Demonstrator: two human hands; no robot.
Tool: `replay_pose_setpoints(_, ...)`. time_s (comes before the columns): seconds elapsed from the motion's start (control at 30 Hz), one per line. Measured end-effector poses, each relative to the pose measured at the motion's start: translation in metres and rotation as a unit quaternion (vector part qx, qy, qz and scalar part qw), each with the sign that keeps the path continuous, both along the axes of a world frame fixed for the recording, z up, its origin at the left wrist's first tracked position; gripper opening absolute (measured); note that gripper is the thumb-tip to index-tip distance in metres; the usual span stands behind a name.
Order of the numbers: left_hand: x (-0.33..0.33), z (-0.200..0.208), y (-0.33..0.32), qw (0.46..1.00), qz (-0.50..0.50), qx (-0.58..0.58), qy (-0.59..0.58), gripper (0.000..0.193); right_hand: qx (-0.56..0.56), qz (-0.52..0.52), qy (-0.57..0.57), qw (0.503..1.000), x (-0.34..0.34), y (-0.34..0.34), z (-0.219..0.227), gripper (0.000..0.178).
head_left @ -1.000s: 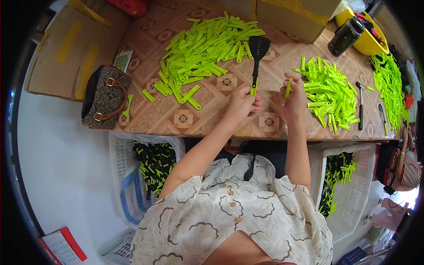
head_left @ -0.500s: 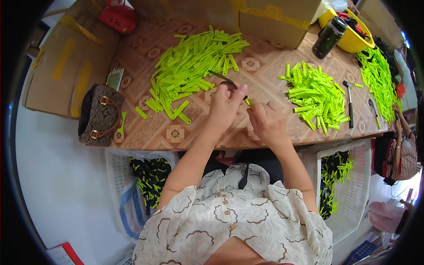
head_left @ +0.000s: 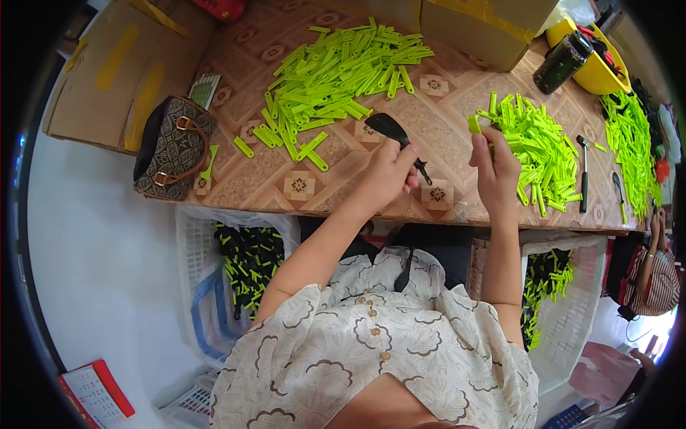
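Observation:
My left hand point(head_left: 388, 177) is closed around a black spatula point(head_left: 386, 126). The spatula's flat head points up and left, and its narrow black end sticks out below the fingers, bare. My right hand point(head_left: 496, 170) is pinched on a bright green plastic handle point(head_left: 474, 124) that pokes up past the fingertips. Just beyond that hand lies a loose pile of green handles point(head_left: 547, 157). Farther left is a larger heap of similar flat green pieces point(head_left: 336, 79), a short way beyond my left hand.
A patterned handbag point(head_left: 171, 146) and a cardboard box point(head_left: 103, 75) stand at left. Another box point(head_left: 486, 32), a dark bottle point(head_left: 563, 63) and a yellow basin point(head_left: 611, 82) are at the back. A hammer point(head_left: 584, 175) lies right. Crates point(head_left: 193, 250) stand below the table edge.
My hands have moved apart: the right went right and up to the nearby pile and now holds a green handle. The left still holds the spatula, whose head and bare end now show.

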State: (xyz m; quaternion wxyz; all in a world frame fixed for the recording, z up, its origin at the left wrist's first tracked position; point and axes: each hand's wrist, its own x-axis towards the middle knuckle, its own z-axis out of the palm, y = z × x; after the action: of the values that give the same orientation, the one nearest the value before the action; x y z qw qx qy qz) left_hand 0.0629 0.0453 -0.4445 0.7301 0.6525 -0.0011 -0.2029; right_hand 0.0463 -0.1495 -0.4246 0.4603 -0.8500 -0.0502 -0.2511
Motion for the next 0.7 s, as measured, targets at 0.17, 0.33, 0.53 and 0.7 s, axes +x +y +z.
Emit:
replay_pose_setpoints(0.17, 0.010, -0.008, 0.015, 0.996, 0.078, -0.027, 0.033, 0.025, 0.188, 0.109, 0.354, 0.910, 0.011, 0.000, -0.022, 0.025)
replay_pose_setpoints(0.33, 0.009, -0.010, 0.014, 0.995, 0.090, -0.046, 0.015, 0.024, -0.101, 0.098, 0.232, 0.962, 0.015, 0.011, -0.048, 0.031)
replay_pose_setpoints(0.53, 0.011, -0.009, 0.024, 0.989, 0.124, -0.084, 0.021, 0.023, -0.232, 0.046, 0.071, 0.969, 0.011, -0.006, -0.022, 0.034)
replay_pose_setpoints(0.7, 0.011, -0.017, 0.018, 0.985, 0.114, -0.119, 0.046, 0.023, -0.038, 0.085, 0.236, 0.967, 0.015, -0.035, -0.050, 0.037)
